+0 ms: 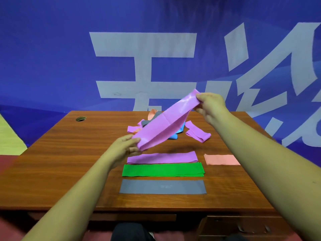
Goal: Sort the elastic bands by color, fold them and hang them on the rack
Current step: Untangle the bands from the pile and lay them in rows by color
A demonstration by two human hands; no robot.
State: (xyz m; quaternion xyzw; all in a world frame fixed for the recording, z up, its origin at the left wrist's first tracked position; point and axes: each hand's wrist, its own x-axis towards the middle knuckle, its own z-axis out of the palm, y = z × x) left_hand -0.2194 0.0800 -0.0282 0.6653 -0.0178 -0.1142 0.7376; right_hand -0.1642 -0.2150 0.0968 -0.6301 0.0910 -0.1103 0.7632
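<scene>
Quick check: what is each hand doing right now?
Left hand: pinches the lower end of the pink band.
Right hand: grips the band's upper end, raised above the table.

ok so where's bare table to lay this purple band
Bare table left of the green band and grey band, up to the cable hole; also toward you from the peach band. Crowded: the unsorted pile at the far edge.
</scene>
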